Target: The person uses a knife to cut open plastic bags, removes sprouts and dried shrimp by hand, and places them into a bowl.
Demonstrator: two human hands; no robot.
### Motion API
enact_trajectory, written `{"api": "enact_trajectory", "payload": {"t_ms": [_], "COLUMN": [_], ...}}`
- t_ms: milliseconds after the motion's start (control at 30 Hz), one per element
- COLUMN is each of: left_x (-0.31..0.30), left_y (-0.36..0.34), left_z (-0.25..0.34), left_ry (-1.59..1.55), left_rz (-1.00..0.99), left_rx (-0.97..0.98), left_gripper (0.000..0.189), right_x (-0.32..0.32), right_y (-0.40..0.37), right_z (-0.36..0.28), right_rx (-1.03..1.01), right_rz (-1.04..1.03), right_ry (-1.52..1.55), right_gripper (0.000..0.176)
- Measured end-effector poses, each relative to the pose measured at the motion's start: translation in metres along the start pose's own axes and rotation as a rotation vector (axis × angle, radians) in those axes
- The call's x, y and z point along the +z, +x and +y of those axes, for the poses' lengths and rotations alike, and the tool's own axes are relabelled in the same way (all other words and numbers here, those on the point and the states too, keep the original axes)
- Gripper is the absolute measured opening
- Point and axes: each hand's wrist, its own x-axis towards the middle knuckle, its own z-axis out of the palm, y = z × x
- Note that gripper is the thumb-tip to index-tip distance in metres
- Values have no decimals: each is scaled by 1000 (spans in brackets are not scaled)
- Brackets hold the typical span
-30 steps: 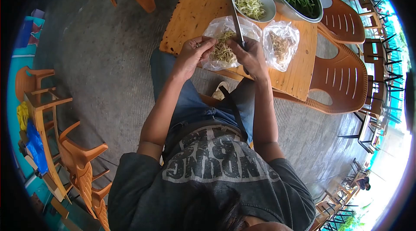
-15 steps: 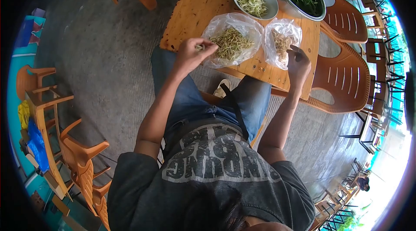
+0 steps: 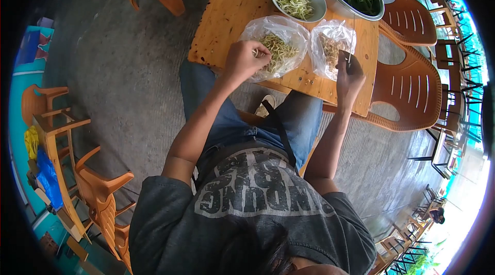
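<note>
Your right hand [image 3: 349, 76], gripping the knife [image 3: 350, 52], has swung to the smaller bag [image 3: 330, 43]; your left hand [image 3: 246, 61] pinches sprouts [image 3: 278, 48] in the larger bag [image 3: 295, 28]

Left hand [image 3: 242, 61] now inside the sprout bag [image 3: 289, 30]

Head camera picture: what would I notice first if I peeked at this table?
Probably the big metal bowl of dark green leaves at the far end of the wooden table, with a white bowl of pale sprouts beside it. Nearer, the left hand touches a clear bag of sprouts, and the right hand holds a thin knife by a second bag.
</note>
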Motion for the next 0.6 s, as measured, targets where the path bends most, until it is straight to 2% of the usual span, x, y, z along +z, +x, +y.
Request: {"api": "enact_trajectory", "payload": {"t_ms": [67, 167, 333, 367, 433, 600], "left_x": [-1, -13, -12, -11, -10, -6], "left_y": [6, 9, 10, 10, 9, 9], "left_z": [-10, 8, 8, 9, 9, 5], "left_ry": [-244, -790, -1071, -1102, -1155, -1245], "left_rz": [-10, -98, -176, -175, -184, -162], "left_rx": [-72, -389, -497, -510, -526, -597], "left_gripper": [14, 15, 17, 17, 18, 19], "right_x": [9, 24, 73, 84, 90, 92], "right_y": [-7, -22, -37, -39, -39, -38], "right_z": [-8, -38, -47, -37, -37, -31], "right_rx": [22, 300, 227, 147, 143, 146], "right_rz": [-39, -211, -425, -430, -464, -481], "right_ry": [164, 379, 446, 507, 380, 339], "right_gripper": [20, 19, 22, 22, 23, 25]}}
